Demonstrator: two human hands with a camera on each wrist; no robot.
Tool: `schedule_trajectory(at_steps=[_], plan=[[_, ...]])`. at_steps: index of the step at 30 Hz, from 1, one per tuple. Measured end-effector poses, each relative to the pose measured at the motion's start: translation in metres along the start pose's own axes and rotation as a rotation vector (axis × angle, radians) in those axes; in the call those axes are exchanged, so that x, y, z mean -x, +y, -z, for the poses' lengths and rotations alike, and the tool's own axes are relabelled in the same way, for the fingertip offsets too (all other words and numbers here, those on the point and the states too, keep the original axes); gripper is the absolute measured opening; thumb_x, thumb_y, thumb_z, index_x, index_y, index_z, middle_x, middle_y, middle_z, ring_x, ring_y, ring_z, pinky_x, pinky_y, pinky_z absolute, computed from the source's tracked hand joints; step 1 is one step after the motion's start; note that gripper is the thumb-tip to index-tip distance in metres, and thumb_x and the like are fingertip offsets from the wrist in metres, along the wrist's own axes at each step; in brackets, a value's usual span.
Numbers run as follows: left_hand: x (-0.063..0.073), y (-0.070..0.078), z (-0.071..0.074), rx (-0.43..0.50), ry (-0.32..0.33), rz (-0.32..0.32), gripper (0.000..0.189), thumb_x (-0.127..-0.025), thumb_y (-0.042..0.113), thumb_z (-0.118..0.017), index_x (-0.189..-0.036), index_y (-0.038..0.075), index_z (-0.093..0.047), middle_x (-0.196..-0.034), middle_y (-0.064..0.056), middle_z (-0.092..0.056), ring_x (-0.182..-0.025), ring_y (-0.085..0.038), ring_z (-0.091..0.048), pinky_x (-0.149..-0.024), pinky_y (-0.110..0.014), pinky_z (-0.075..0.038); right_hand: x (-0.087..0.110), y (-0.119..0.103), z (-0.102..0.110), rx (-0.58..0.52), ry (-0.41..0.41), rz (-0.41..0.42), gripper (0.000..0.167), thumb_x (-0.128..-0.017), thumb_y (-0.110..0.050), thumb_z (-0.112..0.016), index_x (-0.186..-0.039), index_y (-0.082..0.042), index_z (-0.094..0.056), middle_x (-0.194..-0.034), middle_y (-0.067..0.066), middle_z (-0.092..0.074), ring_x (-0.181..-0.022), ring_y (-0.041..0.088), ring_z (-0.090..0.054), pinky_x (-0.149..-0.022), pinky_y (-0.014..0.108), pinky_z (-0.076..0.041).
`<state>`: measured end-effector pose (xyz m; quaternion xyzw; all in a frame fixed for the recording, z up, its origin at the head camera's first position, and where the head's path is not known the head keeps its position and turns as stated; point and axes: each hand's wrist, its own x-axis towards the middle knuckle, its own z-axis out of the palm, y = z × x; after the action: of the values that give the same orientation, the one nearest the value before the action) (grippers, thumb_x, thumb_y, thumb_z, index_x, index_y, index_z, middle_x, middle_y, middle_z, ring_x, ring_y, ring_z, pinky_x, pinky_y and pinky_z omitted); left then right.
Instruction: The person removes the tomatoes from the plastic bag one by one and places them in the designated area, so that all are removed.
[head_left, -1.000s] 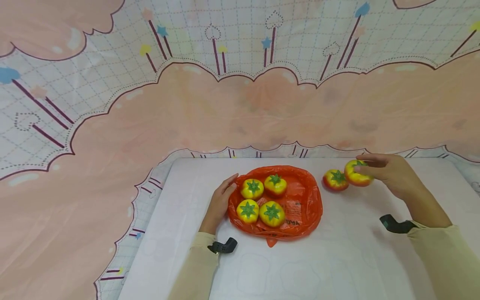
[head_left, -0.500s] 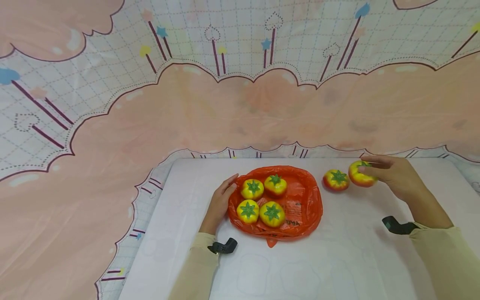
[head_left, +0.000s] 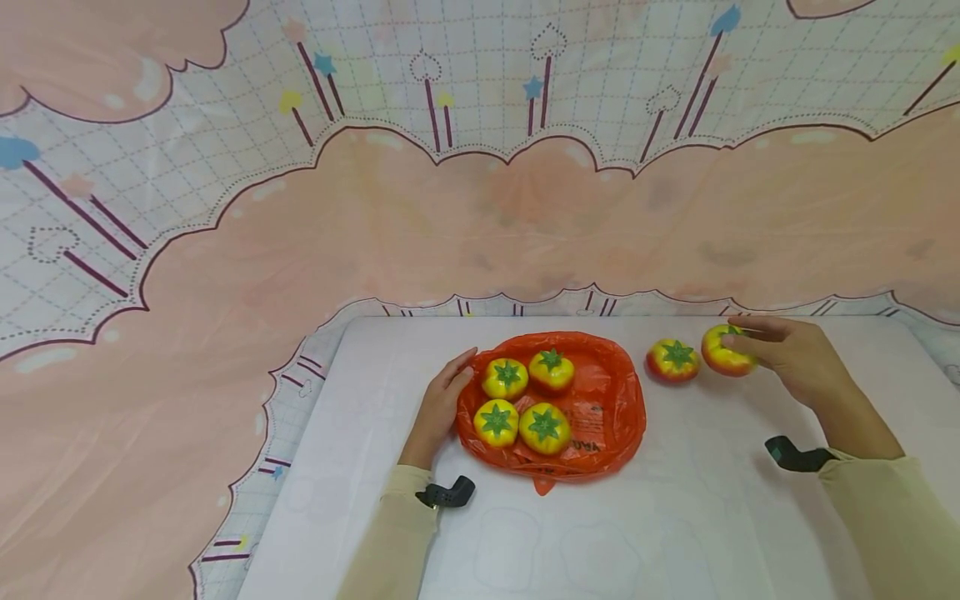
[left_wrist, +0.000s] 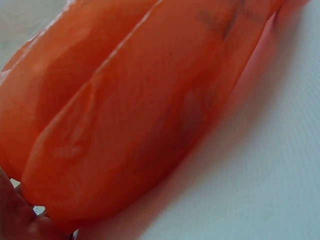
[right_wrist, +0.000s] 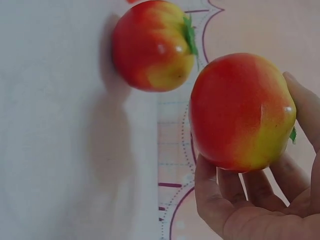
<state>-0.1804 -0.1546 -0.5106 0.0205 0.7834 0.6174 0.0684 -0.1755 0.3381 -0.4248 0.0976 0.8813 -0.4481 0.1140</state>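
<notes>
A yellow-and-red toy tomato (right_wrist: 235, 112) with a green leafy top is held by my right hand (head_left: 798, 358), thumb and fingers round it, lifted off the table. Just left of it another toy tomato (head_left: 672, 361) rests on the table; the right wrist view shows a gap between the two. My left hand (head_left: 437, 408) lies against the left side of an open red plastic bag (head_left: 626, 400), its visible fingers fairly straight along the rim. Several matching toy tomatoes (head_left: 544, 428) sit in the left part of the bag. In the left wrist view, bag film (left_wrist: 125, 115) covers much of the hand.
A white table (head_left: 600, 542) bears everything. Behind it and at the left hangs a patterned cloth (head_left: 480, 225) in peach and white. Bare red film shows in the bag's right half, and a small bag tip (head_left: 543, 486) sticks out toward the front.
My right hand has shifted a little to the right and slightly toward me with its toy tomato, widening the gap to the one on the table. The left hand and bag stay put.
</notes>
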Motion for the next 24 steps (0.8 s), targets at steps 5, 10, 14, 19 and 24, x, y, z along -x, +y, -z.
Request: schedule_trajectory(at_steps=[5,10,14,19,24], plan=[[0.001,0.000,0.000,0.015,-0.003,0.003,0.049,-0.105,0.041,-0.048,-0.152,0.027,-0.049,-0.160,0.005,-0.045,-0.153,-0.025,-0.036,-0.121,-0.051,-0.035,-0.004,0.006,-0.001,-0.012,-0.015,-0.012,0.093,-0.087,-0.071,-0.061,-0.155,-0.011,-0.042,-0.161,0.024,-0.035,-0.144,0.048,-0.034,-0.115,0.055,-0.042],[0.000,-0.001,0.000,0.021,-0.005,0.003,0.049,-0.105,0.043,-0.048,-0.152,0.028,-0.049,-0.160,0.005,-0.044,-0.153,-0.025,-0.035,-0.122,-0.051,-0.034,-0.007,0.013,-0.004,-0.036,-0.005,-0.001,0.091,-0.087,-0.069,-0.064,-0.154,-0.010,-0.044,-0.153,0.012,-0.045,-0.138,0.036,-0.043,-0.095,0.021,-0.057],[0.001,0.000,0.000,0.017,-0.003,0.002,0.049,-0.105,0.043,-0.048,-0.152,0.029,-0.050,-0.160,0.005,-0.045,-0.153,-0.025,-0.035,-0.122,-0.051,-0.035,-0.010,0.018,-0.007,-0.056,0.005,0.003,0.091,-0.086,-0.068,-0.065,-0.152,-0.009,-0.046,-0.141,-0.002,-0.050,-0.132,0.026,-0.046,-0.094,0.017,-0.055],[0.002,0.001,0.000,0.015,-0.004,0.002,0.047,-0.105,0.041,-0.049,-0.151,0.030,-0.050,-0.160,0.005,-0.045,-0.152,-0.025,-0.037,-0.120,-0.051,-0.036,-0.012,0.021,-0.010,-0.059,0.002,-0.020,0.092,-0.087,-0.069,-0.064,-0.154,-0.009,-0.043,-0.156,0.016,-0.042,-0.142,0.039,-0.041,-0.110,0.041,-0.047],[0.000,-0.001,0.000,0.012,-0.006,-0.002,0.048,-0.105,0.042,-0.049,-0.152,0.028,-0.050,-0.160,0.005,-0.046,-0.152,-0.024,-0.037,-0.121,-0.050,-0.036,-0.012,0.023,-0.011,-0.064,-0.006,-0.031,0.093,-0.088,-0.069,-0.062,-0.156,-0.008,-0.041,-0.161,0.022,-0.035,-0.144,0.042,-0.037,-0.112,0.047,-0.041]])
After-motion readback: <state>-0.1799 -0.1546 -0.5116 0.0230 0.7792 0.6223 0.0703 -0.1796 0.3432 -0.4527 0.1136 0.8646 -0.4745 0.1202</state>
